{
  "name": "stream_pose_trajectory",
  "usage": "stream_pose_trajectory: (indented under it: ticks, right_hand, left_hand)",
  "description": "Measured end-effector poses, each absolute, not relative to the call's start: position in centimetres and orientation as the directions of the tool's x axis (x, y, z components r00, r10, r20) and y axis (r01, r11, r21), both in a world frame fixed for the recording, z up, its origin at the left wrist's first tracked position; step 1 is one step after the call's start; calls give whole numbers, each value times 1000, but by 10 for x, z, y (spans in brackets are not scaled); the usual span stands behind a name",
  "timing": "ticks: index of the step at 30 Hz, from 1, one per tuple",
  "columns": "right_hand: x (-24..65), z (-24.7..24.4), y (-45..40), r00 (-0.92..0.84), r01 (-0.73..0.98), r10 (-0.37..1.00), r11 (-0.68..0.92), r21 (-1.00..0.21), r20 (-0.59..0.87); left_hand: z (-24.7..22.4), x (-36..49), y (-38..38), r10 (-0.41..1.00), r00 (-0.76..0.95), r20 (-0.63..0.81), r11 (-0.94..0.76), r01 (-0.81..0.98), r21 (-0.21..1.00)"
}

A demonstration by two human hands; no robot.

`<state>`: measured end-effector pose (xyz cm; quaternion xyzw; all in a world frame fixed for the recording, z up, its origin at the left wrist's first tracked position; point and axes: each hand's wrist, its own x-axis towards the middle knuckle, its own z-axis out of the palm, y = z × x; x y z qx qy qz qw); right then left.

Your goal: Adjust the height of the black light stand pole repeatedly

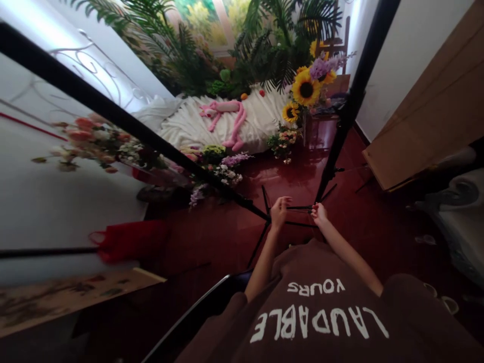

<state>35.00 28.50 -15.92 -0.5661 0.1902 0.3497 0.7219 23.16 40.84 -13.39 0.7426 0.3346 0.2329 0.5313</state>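
My left hand (pixel 280 213) is raised in front of my shirt, just right of the foot of a slanting black stand (pixel 212 176). Its fingers stretch to the right, slightly bent and apart. My right hand (pixel 319 214) has its fingers pinched together near the foot of a second black stand (pixel 333 151). Whatever sits in that pinch is too small and dark to name. Between the hands runs a thin dark strip (pixel 298 207); whether it is a stand leg or a cord I cannot tell.
Ahead lies a white draped cloth (pixel 260 121) with a pink plush toy (pixel 229 107), before palm leaves (pixel 280 45). Sunflowers (pixel 305 88) stand right, other flowers (pixel 86 133) left. A red bag (pixel 130 241), brown board (pixel 423 106) and wrapped furniture (pixel 463 212) flank the dark red floor (pixel 280 176).
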Motion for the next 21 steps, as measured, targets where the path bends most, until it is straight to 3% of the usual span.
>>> stream_pose_trajectory:
  ticks: [2, 4, 6, 13, 17, 21]
  right_hand:
    - [332, -162, 288, 651, -746, 294, 77, -662, -700]
    - [316, -163, 291, 621, -762, 319, 31, -647, -716]
    - [303, -163, 294, 592, -769, 352, -22, -639, -725]
    - [282, -159, 313, 454, -763, 487, -219, -608, -746]
    - [273, -151, 342, 297, -708, 611, -375, -598, -734]
    - [254, -136, 391, 91, -645, 717, -487, -589, -692]
  left_hand:
    - [-138, 211, 435, 962, 268, 44, -144, 368, 919]
    - [-140, 195, 465, 985, -113, 127, -65, 437, 897]
    - [-139, 182, 494, 951, -255, 172, -42, 445, 895]
    - [-133, 164, 552, 964, 234, 129, -224, 447, 866]
    - [-140, 165, 552, 973, 209, 97, -197, 537, 821]
    - [-152, 169, 550, 985, 156, 75, -145, 509, 848]
